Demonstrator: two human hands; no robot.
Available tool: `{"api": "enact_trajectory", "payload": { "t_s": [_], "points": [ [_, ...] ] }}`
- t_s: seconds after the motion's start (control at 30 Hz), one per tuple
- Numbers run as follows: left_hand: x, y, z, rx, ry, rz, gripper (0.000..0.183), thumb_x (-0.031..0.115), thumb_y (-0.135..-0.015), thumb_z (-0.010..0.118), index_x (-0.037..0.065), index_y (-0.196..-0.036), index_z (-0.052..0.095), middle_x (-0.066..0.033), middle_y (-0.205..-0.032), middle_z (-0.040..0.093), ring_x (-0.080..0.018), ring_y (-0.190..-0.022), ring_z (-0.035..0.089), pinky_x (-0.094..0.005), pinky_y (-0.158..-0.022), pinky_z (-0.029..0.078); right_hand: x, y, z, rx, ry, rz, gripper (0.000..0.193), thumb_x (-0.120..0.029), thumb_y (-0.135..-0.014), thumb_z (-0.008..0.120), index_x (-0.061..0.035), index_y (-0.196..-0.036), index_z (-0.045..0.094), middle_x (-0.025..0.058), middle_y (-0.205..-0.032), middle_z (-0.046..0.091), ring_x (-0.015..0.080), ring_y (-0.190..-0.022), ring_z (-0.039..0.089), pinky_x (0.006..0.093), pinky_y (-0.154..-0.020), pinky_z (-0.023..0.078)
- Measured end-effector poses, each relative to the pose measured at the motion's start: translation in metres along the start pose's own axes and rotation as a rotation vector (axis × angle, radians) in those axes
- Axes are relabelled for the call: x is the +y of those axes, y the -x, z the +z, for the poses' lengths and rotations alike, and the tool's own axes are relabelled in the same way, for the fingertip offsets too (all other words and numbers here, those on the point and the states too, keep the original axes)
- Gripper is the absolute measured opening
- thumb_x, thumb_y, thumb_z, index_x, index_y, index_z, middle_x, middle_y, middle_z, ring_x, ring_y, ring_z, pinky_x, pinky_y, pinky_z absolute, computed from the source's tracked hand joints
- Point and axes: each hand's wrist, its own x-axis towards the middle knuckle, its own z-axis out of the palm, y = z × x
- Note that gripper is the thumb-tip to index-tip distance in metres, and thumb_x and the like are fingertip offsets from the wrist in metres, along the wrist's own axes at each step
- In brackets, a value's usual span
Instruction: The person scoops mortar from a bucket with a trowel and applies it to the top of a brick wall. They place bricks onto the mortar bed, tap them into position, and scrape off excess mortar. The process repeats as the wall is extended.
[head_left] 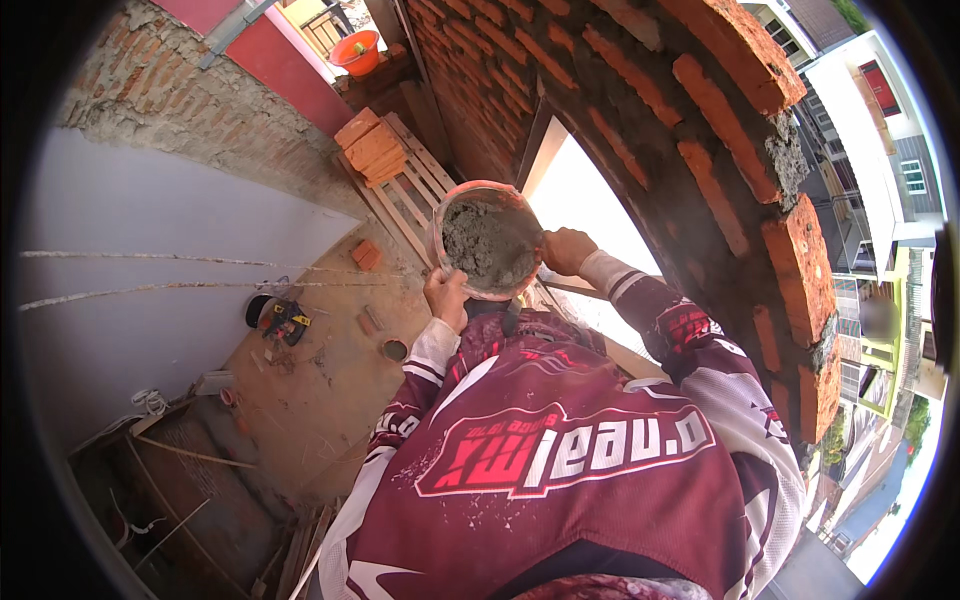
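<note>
Between my two hands is an orange bucket (515,200), its rim and inner wall smeared with grey. Wet grey mortar (480,240) lies inside it, heaped toward the left. My left hand (447,298) is closed on the rim at the lower left, thumb over the edge. On the opposite side, my right hand (568,251) grips the rim with curled fingers. Close by my right arm rises a brick wall (700,190) with grey mortar joints.
Orange bricks (372,147) are stacked on a wooden pallet (410,195) ahead. Another orange bucket (355,52) stands farther off. Two ropes (200,262) cross at the left. A tool bag (285,318) sits on the floor far below. Houses show beyond the wall's right edge.
</note>
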Motion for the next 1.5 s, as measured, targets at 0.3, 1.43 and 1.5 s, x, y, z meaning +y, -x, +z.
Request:
{"api": "enact_trajectory", "payload": {
  "t_s": [0.3, 1.43, 1.5],
  "points": [
    [0.004, 0.008, 0.005, -0.047, -0.104, 0.016, 0.009, 0.000, -0.084, 0.061, 0.008, -0.080, 0.057, 0.0009, -0.075, 0.055, -0.0097, -0.062, 0.054, -0.0266, -0.052, 0.044, -0.026, 0.009, 0.046, -0.275, -0.700, -0.059, 0.032, -0.032, -0.093, 0.060, -0.0022, -0.099, 0.070, 0.0186, -0.084, 0.069, 0.0292, -0.083, 0.068, 0.0445, -0.077, 0.051],
    [0.008, 0.008, 0.001, -0.020, -0.086, -0.031, 0.006, 0.000, -0.082, 0.063, 0.004, -0.078, 0.060, -0.0008, -0.074, 0.057, -0.0115, -0.065, 0.056, -0.0295, -0.055, 0.049, -0.015, 0.022, 0.046, 0.209, 0.002, -0.287, 0.032, -0.024, -0.091, 0.060, -0.0099, -0.120, 0.064, 0.0153, -0.097, 0.069, 0.0326, -0.087, 0.070, 0.0443, -0.076, 0.056],
    [0.003, 0.005, -0.002, -0.017, -0.095, 0.023, 0.006, -0.001, -0.081, 0.063, 0.004, -0.079, 0.060, -0.0014, -0.075, 0.058, -0.0124, -0.065, 0.057, -0.0297, -0.056, 0.050, -0.010, 0.020, 0.049, 0.330, 0.159, -0.375, 0.029, -0.018, -0.091, 0.057, -0.0130, -0.119, 0.062, 0.0138, -0.103, 0.068, 0.0342, -0.092, 0.070, 0.0465, -0.078, 0.057]
  ]
}}
